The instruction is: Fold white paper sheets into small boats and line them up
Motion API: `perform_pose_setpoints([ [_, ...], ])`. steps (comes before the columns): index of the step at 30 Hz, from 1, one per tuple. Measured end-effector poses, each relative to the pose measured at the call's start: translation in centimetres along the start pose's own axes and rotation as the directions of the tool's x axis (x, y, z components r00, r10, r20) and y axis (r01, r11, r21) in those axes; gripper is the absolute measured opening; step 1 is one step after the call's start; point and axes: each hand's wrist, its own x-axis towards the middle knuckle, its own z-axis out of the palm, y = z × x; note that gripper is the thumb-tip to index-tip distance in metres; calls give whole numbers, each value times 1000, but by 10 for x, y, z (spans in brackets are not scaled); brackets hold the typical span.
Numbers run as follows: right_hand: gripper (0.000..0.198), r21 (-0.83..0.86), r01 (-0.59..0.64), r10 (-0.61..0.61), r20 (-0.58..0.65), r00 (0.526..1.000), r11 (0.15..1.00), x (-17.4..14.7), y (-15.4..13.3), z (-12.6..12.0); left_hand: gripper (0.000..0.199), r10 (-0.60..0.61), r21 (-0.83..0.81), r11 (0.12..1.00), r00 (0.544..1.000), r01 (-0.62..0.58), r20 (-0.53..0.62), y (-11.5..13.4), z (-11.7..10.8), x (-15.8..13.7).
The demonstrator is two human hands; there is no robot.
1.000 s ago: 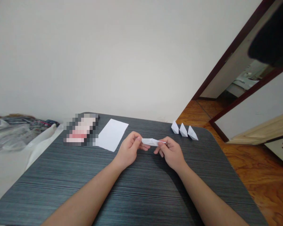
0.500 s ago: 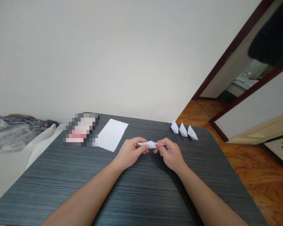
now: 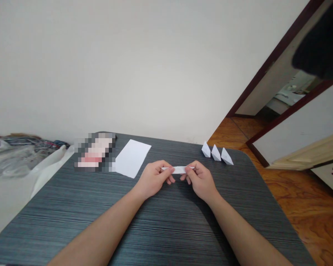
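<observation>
Between my two hands is a small folded white paper, stretched sideways above the dark table. My left hand pinches its left end, thumb on the near side. The right end is pinched by my right hand in the same way. The paper's tips show just past both thumbs; its far side is hidden. Three folded paper boats stand in a row beyond my right hand. To the left of my left hand lies a stack of white paper sheets.
A pixelated flat object lies at the table's far left. The dark wood-grain table meets a white wall. Plastic-covered items are left of it. On the right are a wooden floor and a doorway.
The folded paper has been pulled flatter: its raised middle peak is gone and a straight strip shows between the thumbs. Both hands keep nearly the same place.
</observation>
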Motion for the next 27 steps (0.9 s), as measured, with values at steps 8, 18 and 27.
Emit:
perform_pose_setpoints([
  [8, 14, -253, 140, -128, 64, 990, 957, 1, 1, -8, 25, 126, 299, 945, 991, -132, 38, 4, -4, -2],
  [18, 14, -328, 243, -194, 176, 965, 913, 0, -6, -9, 28, 119, 349, 926, 989, -142, 88, 7, -3, -3],
  [27, 14, -140, 99, -81, 134, 988, 985, -1, -3, -1, 27, 65, 332, 940, 996, -83, 64, 5, -1, -3],
])
